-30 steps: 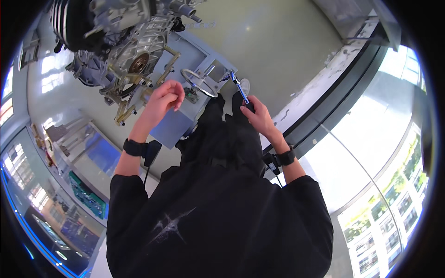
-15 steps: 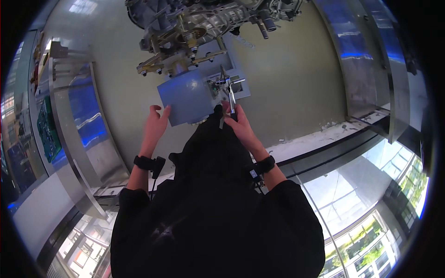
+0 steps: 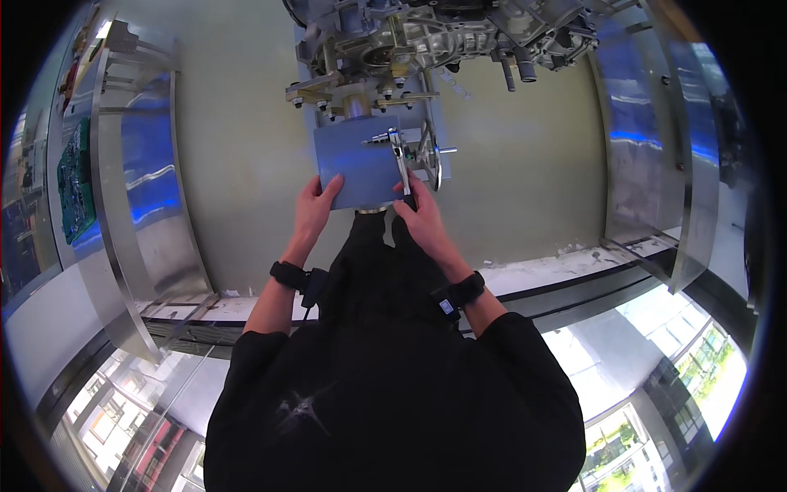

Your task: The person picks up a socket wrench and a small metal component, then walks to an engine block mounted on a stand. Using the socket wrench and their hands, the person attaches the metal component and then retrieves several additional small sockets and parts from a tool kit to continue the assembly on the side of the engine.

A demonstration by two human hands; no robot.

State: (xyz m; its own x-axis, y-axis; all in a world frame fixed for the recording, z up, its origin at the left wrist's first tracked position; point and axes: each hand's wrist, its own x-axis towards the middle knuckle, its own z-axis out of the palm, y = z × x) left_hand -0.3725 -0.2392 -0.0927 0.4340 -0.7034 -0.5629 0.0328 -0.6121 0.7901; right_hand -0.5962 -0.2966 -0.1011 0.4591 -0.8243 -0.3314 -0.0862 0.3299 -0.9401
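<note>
A blue-grey metal box (image 3: 352, 156) stands in front of me below the engine. My left hand (image 3: 312, 210) is at its near left edge, the thumb lying on the top face and the fingers stretched along the side. My right hand (image 3: 423, 215) is closed around the dark grip of a chrome ratchet wrench (image 3: 400, 160). The wrench points away from me over the box's right edge. From its head a socket piece (image 3: 376, 140) sticks out to the left, above the box top. Some right fingertips are hidden behind the grip.
A large metal engine (image 3: 443, 37) hangs on a bracket (image 3: 316, 88) with bolts, beyond the box. Just right of the wrench is a handwheel (image 3: 434, 156) with a projecting handle. Steel-framed benches stand left (image 3: 152, 172) and right (image 3: 635, 139). A green circuit board (image 3: 75, 184) lies far left.
My left hand has come from beside the box onto its edge. The wrench has moved left, over the box top, still in my right hand. The whole view has shifted.
</note>
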